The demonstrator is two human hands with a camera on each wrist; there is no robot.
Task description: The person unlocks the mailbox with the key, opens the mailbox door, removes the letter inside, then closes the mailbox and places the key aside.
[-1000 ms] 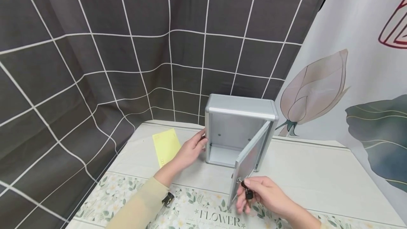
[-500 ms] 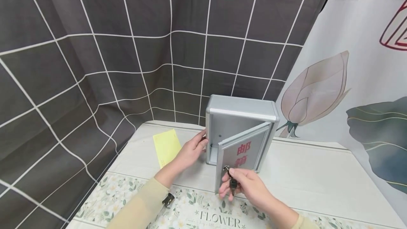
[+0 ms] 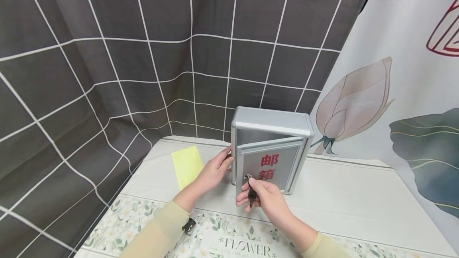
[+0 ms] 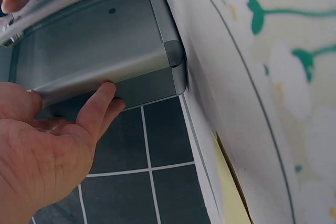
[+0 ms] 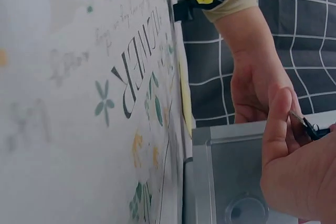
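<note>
A grey metal mailbox [image 3: 272,119] with red characters on its door [image 3: 283,162] stands on the table. The door is partly ajar, its left edge in front of the box frame, with a dark gap above. My right hand [image 3: 267,198] pinches a key at the door's lock [image 3: 247,177], between thumb and forefinger. A second black-headed key [image 3: 252,194] hangs beneath, in front of the curled fingers; a black key head and metal blade [image 5: 310,127] show in the right wrist view. My left hand [image 3: 216,166] rests against the mailbox's left side, fingers extended along the wall [image 4: 142,87].
A yellow envelope [image 3: 188,164] lies left of the mailbox, partly behind the left forearm. The pale tablecloth [image 3: 344,186] has a floral band and lettering at the front. A dark checked curtain [image 3: 208,55] hangs behind, with a white flower-patterned one [image 3: 362,102] at right.
The door has swung from wide open to nearly closed, moving left and back with my right hand on the key. My left hand has stayed at the mailbox's side.
</note>
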